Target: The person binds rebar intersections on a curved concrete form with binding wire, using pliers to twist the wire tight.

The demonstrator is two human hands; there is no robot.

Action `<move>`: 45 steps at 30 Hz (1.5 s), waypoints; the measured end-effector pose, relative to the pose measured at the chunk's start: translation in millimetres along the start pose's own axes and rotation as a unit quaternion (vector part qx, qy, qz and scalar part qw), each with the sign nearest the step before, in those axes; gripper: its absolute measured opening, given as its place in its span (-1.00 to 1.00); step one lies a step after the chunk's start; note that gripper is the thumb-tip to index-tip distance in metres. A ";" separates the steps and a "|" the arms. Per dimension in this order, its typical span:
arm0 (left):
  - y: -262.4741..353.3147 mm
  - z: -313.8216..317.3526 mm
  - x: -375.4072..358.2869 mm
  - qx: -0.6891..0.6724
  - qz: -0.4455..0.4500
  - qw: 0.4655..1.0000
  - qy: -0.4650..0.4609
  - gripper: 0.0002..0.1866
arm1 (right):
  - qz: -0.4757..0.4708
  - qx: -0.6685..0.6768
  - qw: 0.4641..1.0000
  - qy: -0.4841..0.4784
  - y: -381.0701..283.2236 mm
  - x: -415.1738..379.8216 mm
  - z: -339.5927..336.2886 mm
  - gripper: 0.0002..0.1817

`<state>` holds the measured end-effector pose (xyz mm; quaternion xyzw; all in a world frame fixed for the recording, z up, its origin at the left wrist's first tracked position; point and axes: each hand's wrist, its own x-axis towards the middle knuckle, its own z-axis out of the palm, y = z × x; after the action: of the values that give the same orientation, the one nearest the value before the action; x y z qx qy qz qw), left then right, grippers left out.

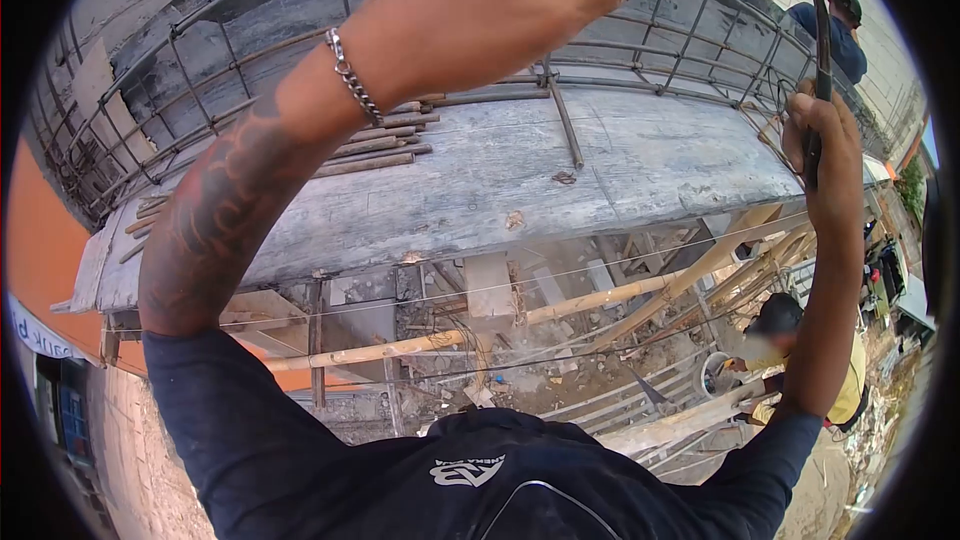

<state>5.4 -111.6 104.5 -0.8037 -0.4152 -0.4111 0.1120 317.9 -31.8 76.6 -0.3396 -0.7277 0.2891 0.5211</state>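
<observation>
My left hand is raised at the top of the head view, over a cage of steel rebar. Its thumb stretches to the right, apart from the partly cut-off fingers, and no object shows in it. At the right, my right hand wraps round a dark metal bar that stands nearly upright and runs out of the frame. Between my arms lies a grey wooden board. Short steel rods are piled on its left part, and a bit of tie wire rests near its middle.
Below the board run bamboo poles and a thin string, above rubble-strewn ground. A person in yellow works low at the right beside a bucket. Another person is beyond the cage at upper right.
</observation>
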 end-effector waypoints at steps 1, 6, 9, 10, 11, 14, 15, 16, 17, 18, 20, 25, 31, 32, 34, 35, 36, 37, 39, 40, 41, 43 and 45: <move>5.7 5.0 -11.3 0.003 0.000 1.000 -0.002 -0.60 | -0.012 0.131 0.991 -0.019 -4.2 -12.1 12.8 -0.72; 18.5 12.9 -54.6 0.050 -0.061 0.977 -0.199 -0.78 | 0.010 0.521 0.837 -0.165 6.9 -88.6 42.8 -0.66; -40.1 25.7 -51.1 0.144 -0.103 0.953 -0.247 -0.63 | 0.009 0.634 0.755 -0.166 31.6 -124.1 53.7 -0.68; -58.1 33.0 -48.8 0.147 -0.092 0.952 -0.254 -0.51 | 0.004 0.648 0.748 -0.140 38.5 -133.8 55.7 -0.68; -71.6 43.7 -47.8 0.151 -0.085 0.950 -0.258 -0.51 | -0.001 0.652 0.747 -0.133 45.5 -141.3 55.9 -0.68; -103.4 74.0 -35.7 0.180 -0.038 0.950 -0.253 -0.13 | -0.001 0.675 0.732 -0.090 63.7 -157.2 47.4 -0.68; -107.4 79.6 -29.5 0.173 -0.060 0.942 -0.283 0.01 | 0.018 0.670 0.738 -0.080 69.0 -162.8 44.1 -0.67; -112.9 83.5 -22.5 0.166 -0.083 0.932 -0.312 0.16 | 0.038 0.665 0.742 -0.072 73.9 -169.0 41.8 -0.66; -120.0 86.1 -13.6 0.139 -0.170 0.908 -0.357 0.23 | 0.051 0.664 0.745 -0.052 82.0 -174.9 38.7 -0.65; -124.2 88.4 -8.5 0.145 -0.163 0.908 -0.357 0.23 | 0.043 0.666 0.743 -0.049 89.1 -179.1 36.3 -0.65; -133.4 93.9 -9.2 0.121 -0.057 0.928 -0.348 0.27 | 0.051 0.659 0.750 -0.009 100.7 -184.6 34.0 -0.64; -125.1 92.4 -4.0 0.143 -0.059 0.917 -0.369 0.29 | 0.058 0.657 0.751 0.016 112.8 -175.5 41.4 -0.63; -124.1 96.0 2.4 0.118 -0.082 0.922 -0.360 0.28 | 0.088 0.644 0.759 0.020 120.2 -165.1 41.6 -0.62; -125.0 96.4 2.8 0.124 -0.071 0.923 -0.358 0.28 | 0.100 0.636 0.765 0.023 120.9 -165.8 38.6 -0.62; -125.2 97.7 1.4 0.131 -0.062 0.922 -0.358 0.28 | 0.112 0.628 0.770 0.026 123.2 -170.0 34.0 -0.62; -126.2 97.2 2.9 0.134 -0.057 0.924 -0.354 0.28 | 0.115 0.627 0.769 0.036 125.3 -172.5 33.1 -0.62; -126.5 97.3 2.7 0.135 -0.054 0.925 -0.350 0.28 | 0.119 0.626 0.770 0.045 126.4 -175.4 31.9 -0.62; -126.9 96.9 3.1 0.138 -0.054 0.925 -0.351 0.28 | 0.118 0.628 0.768 0.044 126.0 -177.2 31.6 -0.62; -126.5 97.2 5.8 0.123 -0.065 0.927 -0.349 0.27 | 0.129 0.634 0.760 0.057 123.5 -179.4 29.0 -0.61; -125.1 96.4 7.4 0.126 -0.064 0.927 -0.348 0.27 | 0.126 0.636 0.759 0.056 122.7 -179.6 27.3 -0.61; -123.2 96.3 7.9 0.109 -0.069 0.930 -0.344 0.27 | 0.131 0.638 0.757 0.055 121.6 -181.2 25.8 -0.60; -121.8 97.4 9.2 0.094 -0.069 0.932 -0.343 0.27 | 0.133 0.643 0.752 0.059 120.4 -185.6 21.7 -0.60; -123.5 98.3 7.2 0.093 -0.072 0.930 -0.349 0.27 | 0.139 0.627 0.764 0.059 120.4 -193.4 15.1 -0.60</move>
<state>-30.3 21.5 27.4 -0.8505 -0.5211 -0.0709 0.0040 370.5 -114.2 -129.7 -0.0509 -0.2973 0.7293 0.6142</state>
